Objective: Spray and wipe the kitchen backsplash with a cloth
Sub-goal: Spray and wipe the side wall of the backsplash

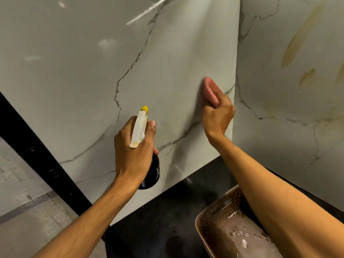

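The backsplash is glossy white marble with dark veins, meeting a second panel at a corner on the right. My right hand grips a folded pink cloth and presses it against the left panel, close to the corner. My left hand holds a spray bottle with a white trigger head, a yellow nozzle and a black body. Its nozzle points at the wall, a little left of and below the cloth.
Yellowish streaks mark the right panel. A black countertop runs below the wall. A brown perforated basket with a clear-wrapped item inside sits at the lower right under my forearm. A black strip edges the wall at left.
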